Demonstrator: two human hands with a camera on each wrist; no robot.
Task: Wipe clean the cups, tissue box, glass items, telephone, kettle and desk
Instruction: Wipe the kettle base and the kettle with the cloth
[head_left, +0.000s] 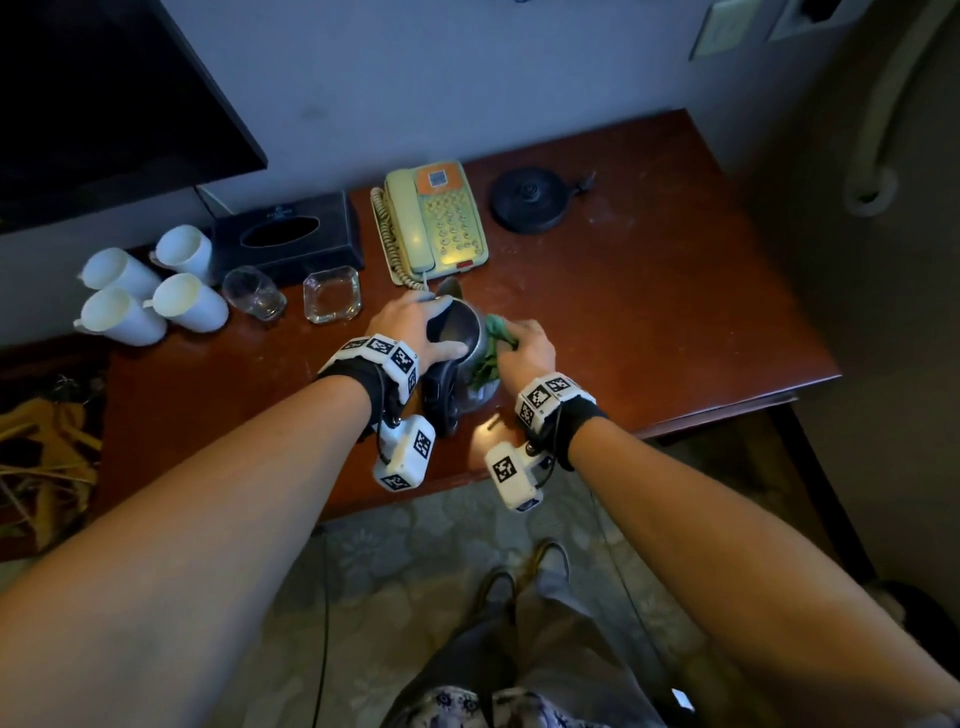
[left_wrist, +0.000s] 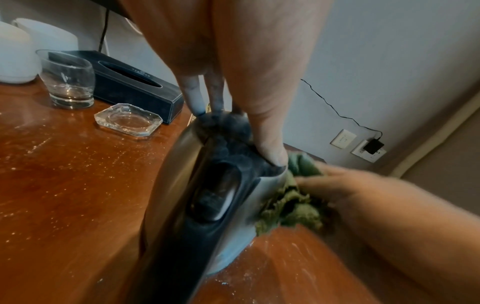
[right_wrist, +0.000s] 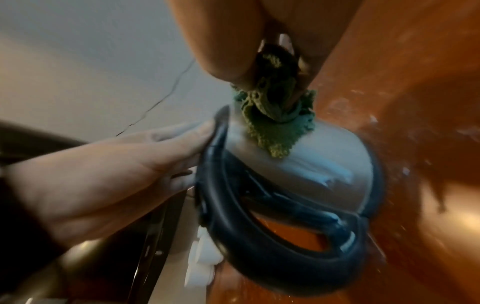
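The steel kettle stands near the desk's front edge. The left hand grips its open rim; the right hand clutches a green cloth against its side. Telephone, kettle base, ashtray and tumbler sit beyond.

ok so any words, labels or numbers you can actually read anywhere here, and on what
None can be read.
Black tissue box: small pale logo and line of letters beside the slot, too blurred.
Cream push-button telephone: orange label with a square code, key markings too small.
White wrist-camera blocks: black-and-white square marker patterns, no text.
Steel kettle with black handle: no visible print.
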